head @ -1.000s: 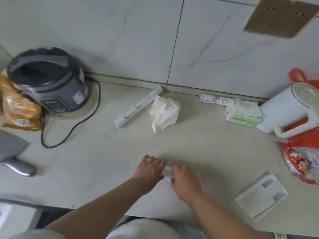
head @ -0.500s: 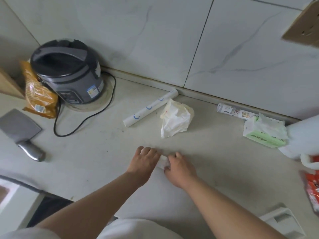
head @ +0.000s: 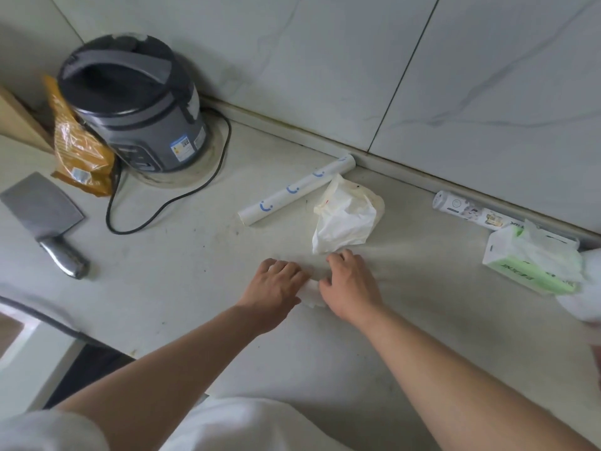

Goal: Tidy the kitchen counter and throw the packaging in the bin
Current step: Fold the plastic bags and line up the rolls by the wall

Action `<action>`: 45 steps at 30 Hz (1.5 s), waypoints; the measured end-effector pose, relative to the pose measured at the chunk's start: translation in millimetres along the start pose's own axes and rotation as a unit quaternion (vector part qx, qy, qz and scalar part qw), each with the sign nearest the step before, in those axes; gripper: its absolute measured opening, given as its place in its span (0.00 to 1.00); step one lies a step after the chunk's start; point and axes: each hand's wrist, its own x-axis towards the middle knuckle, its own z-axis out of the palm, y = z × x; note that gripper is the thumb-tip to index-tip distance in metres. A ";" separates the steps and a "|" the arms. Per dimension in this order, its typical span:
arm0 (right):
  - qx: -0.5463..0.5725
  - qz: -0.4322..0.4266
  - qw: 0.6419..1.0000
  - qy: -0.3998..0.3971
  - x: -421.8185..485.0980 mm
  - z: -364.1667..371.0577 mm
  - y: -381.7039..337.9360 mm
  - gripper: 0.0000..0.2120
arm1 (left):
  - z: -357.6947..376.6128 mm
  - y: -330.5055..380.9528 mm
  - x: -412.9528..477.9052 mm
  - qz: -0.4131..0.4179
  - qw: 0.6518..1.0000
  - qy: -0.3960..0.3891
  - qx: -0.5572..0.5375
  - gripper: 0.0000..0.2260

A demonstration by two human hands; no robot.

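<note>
The counter (head: 162, 288) is pale, matt and faintly speckled, below glossy marble-look wall tiles (head: 325, 76). The cleaver (head: 42, 203) is dull grey metal with a shinier handle. The rice cooker (head: 136, 102) is smooth dark plastic, and the white scrap (head: 312, 292) is soft crumpled paper.

On the pale stone counter (head: 162, 288), the dark grey round rice cooker (head: 136, 102) stands at the back left by the tiled wall (head: 325, 60). The orange plastic snack bag (head: 78, 148) leans against its left side, and the steel cleaver (head: 42, 209) lies in front of that bag. The black power cord (head: 162, 206) loops forward from the cooker. Right of the cooker lies the white cardboard tube (head: 292, 190), touching the crumpled white plastic bag (head: 348, 216) on its right. Further right, along the wall, lies a small printed roll (head: 471, 213), with the green-and-white tissue pack (head: 527, 262) before it. In front of the crumpled bag, a small white paper scrap (head: 312, 292) sits between the left hand (head: 276, 288) and the right hand (head: 351, 284), touching both.
</note>
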 end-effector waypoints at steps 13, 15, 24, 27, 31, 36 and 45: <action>-0.071 0.007 0.973 0.220 47.9 -45.3 21.5 0.23 | -17.7 -26.8 35.8 -0.024 0.999 -0.026 0.011 0.38; -0.089 0.012 0.973 0.214 57.1 -48.6 27.6 0.29 | -17.4 -26.6 36.2 -0.033 0.999 0.004 -0.025 0.37; -0.092 0.035 0.993 0.070 85.3 -47.0 42.5 0.40 | -25.4 -43.3 90.8 -0.117 0.982 0.144 -0.043 0.22; -0.080 0.023 0.993 0.085 88.9 -47.5 44.1 0.39 | -28.2 -55.8 114.6 -0.170 0.973 0.151 -0.042 0.23; -0.100 0.015 0.992 0.081 90.7 -46.1 46.3 0.43 | -28.5 -77.7 134.4 -0.229 0.969 0.086 -0.036 0.22; -0.086 0.002 0.990 0.112 94.9 -45.0 49.8 0.35 | -28.8 -87.5 133.7 -0.250 0.967 0.031 -0.032 0.20; -0.061 0.022 0.994 0.086 114.0 -48.1 45.1 0.49 | -26.8 -100.2 103.9 -0.302 0.948 0.075 -0.071 0.21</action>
